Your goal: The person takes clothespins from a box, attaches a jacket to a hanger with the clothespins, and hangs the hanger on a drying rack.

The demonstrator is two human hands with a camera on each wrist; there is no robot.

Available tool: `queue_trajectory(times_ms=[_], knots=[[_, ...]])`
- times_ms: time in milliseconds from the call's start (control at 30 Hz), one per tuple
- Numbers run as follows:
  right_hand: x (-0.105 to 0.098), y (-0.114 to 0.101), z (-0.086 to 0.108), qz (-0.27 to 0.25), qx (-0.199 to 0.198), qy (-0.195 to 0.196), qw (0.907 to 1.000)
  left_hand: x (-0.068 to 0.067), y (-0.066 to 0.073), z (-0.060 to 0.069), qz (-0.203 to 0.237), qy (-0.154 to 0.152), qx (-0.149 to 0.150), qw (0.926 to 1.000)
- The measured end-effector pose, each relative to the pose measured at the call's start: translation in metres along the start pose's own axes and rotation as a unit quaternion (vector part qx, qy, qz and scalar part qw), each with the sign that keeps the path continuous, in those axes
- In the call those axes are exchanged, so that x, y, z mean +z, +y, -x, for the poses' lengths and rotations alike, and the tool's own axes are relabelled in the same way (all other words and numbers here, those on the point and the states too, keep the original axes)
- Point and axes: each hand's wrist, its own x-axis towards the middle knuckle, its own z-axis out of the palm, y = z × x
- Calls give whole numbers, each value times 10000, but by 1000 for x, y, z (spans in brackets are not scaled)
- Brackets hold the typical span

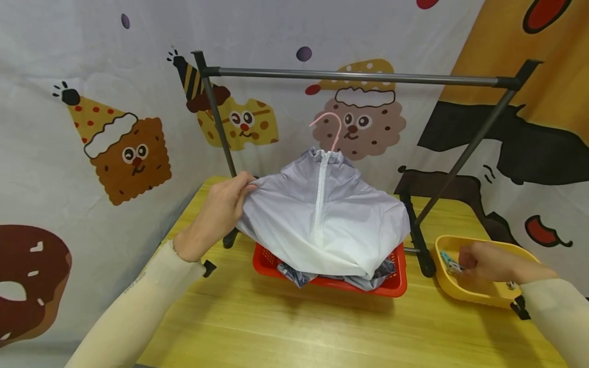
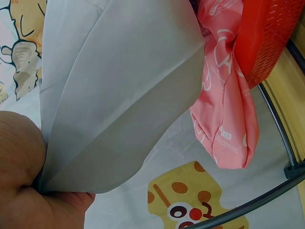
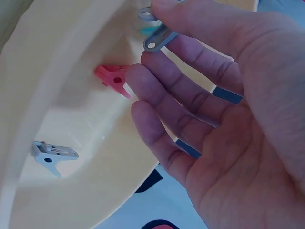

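Left hand [image 1: 221, 212] spreads the pale garment [image 1: 285, 220], right hand [image 1: 494, 263] pinches a grey clip [image 3: 162, 38]

The step in hand seems to be taking the clip while the garment is held out; the next move likely calls for lifting that clip clear without slackening the left grip.

In front of the red basket [image 1: 397, 290] stretches the bench [image 1: 276, 332], yellow, glossy and grained. To the basket's right sits a smooth, round-cornered yellow tray [image 1: 460, 294]; in it the right hand's fingers and thumb pinch the small grey clip, with a red clip [image 3: 114, 76] and a pale clip [image 3: 59, 150] nearby. The basket itself is perforated and holds crumpled, dark-patterned cloth [image 1: 294, 274]. Over it drapes the garment, thin and creased, shading from lilac-grey to white, a white zipper [image 1: 319, 199] down its middle. At the basket's left, the left hand's fingers grasp the garment's edge, stretching it sideways. A soft pink cloth [image 2: 226, 119] with white lettering hangs beside the basket. Above and beyond, a thin pink hanger hook [image 1: 340, 128] rises from the gathered collar, clear of the metal rack [image 1: 349, 76]. Farthest is a cartoon-printed backdrop [image 1: 257, 30].
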Motion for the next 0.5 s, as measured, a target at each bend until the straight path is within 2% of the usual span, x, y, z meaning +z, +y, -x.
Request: queue_trajectory(times_ms=[233, 500], knots=[[-3, -2, 7, 101, 320, 225, 9992, 1, -2, 2, 37, 27, -15, 10000], [-14, -14, 16, 192, 536, 693, 9960, 2, -3, 3, 112, 131, -19, 9998]])
